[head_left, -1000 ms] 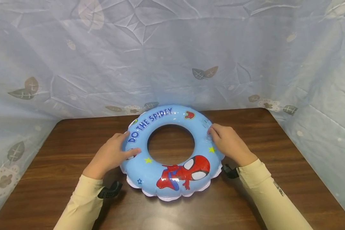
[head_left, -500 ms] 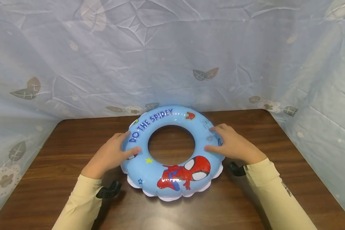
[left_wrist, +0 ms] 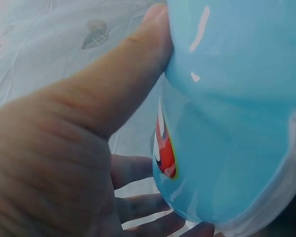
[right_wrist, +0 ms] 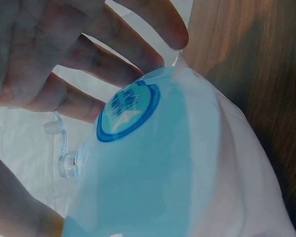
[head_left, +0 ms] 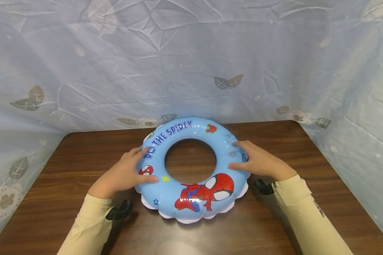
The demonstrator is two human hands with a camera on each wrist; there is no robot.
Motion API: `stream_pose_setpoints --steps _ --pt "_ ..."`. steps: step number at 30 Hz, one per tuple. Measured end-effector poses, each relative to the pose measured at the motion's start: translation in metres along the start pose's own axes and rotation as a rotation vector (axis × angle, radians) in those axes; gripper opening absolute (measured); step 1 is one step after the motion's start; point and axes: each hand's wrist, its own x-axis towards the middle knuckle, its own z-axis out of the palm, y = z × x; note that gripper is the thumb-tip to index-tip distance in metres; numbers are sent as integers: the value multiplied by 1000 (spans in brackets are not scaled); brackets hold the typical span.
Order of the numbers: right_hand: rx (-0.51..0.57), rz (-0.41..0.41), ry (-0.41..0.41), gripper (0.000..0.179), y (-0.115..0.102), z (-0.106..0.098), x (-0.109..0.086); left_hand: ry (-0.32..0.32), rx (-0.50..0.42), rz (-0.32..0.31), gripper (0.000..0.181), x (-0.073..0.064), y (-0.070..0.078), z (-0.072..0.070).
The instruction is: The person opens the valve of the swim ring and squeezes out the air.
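A blue inflatable swim ring (head_left: 189,127) lies flat on the table, with a red cartoon figure, yellow stars, "DO THE SPIDEY" lettering and a scalloped white underside. On its left side rests my left hand (head_left: 122,173), thumb on top and fingers spread along the outer edge. The left wrist view shows that thumb (left_wrist: 133,64) against the blue tube. My right hand (head_left: 261,161) touches the ring's right side, thumb and fingers apart and not wrapped round it. Beside those fingers, a clear valve (right_wrist: 69,163) with its cap out stands on the tube in the right wrist view.
The brown wooden table (head_left: 79,159) meets a pale grey-blue curtain (head_left: 185,60) with leaf prints at its back and sides. Both wrists wear black cameras (head_left: 119,211) over cream sleeves (head_left: 301,209).
My right hand has let its pinched fingers spread beside the valve and drawn slightly right. The left thumb has slid a little nearer the front. The ring has barely moved.
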Motion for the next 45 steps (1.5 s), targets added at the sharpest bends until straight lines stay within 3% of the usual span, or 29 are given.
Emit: stream_pose_setpoints --steps 18,23,36,45 --pt "20 57 -2 96 11 -12 0 20 5 8 121 11 10 16" --pt "17 81 -24 95 15 -13 2 41 8 38 120 12 13 21" --pt "59 108 -37 95 23 -14 2 -2 -2 34 113 18 20 9" --pt "97 107 -22 108 21 -14 -4 94 44 74 101 15 27 7"
